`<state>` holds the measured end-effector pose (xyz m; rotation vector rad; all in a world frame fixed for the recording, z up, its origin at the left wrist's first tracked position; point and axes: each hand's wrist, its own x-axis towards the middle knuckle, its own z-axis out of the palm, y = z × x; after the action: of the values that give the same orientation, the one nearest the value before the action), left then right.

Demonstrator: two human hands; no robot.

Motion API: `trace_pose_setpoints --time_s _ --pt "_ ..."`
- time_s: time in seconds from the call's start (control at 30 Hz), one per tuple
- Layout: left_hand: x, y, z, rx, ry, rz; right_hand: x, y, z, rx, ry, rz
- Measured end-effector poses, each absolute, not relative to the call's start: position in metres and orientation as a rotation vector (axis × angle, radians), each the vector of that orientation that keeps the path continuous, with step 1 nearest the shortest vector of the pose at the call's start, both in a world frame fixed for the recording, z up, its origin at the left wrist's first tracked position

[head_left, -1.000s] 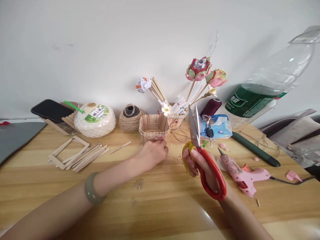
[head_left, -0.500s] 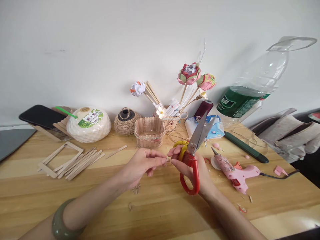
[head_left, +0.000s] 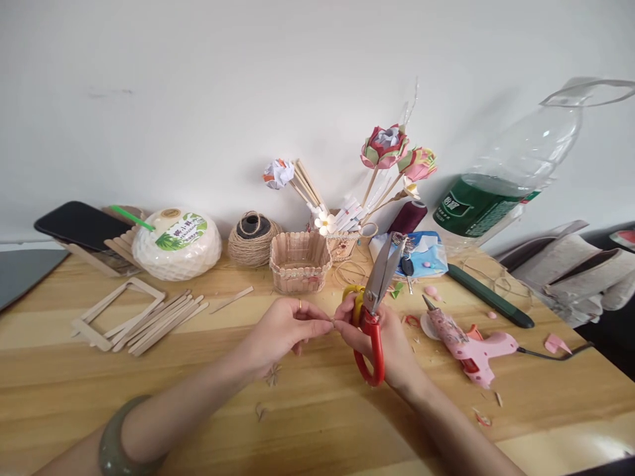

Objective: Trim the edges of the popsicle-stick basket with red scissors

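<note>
Red-and-yellow-handled scissors (head_left: 373,337) hang on my right hand (head_left: 384,344), their blades pointing up and nearly together. The thumb and forefinger of that hand pinch at the same spot as my left hand (head_left: 290,330), whose fingertips are pressed together. Whatever tiny piece lies between the fingertips is too small to name. Just behind the hands stands a small basket of wooden craft sticks (head_left: 300,261). A small bow of twine (head_left: 272,375) lies on the table below my left hand.
On the left are a stick frame (head_left: 119,311), loose craft sticks (head_left: 166,324) and a white coconut (head_left: 176,244). Behind stand a twine ball (head_left: 253,248) and paper flowers (head_left: 384,147). A pink glue gun (head_left: 471,347), a green cutter (head_left: 491,294) and a large bottle (head_left: 486,205) are right.
The scissor blades have come closer together. My two hands' fingertips have moved to meet at one point. The view has shifted slightly.
</note>
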<state>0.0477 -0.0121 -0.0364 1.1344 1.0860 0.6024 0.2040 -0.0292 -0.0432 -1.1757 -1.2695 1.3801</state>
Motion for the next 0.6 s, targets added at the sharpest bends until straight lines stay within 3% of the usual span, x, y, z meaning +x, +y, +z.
trace_pose_setpoints --time_s 0.6 --pt "0.0486 -0.0141 -0.0336 1.238 1.179 0.671 0.2022 -0.0321 -0.0459 -1.231 -1.419 1.180"
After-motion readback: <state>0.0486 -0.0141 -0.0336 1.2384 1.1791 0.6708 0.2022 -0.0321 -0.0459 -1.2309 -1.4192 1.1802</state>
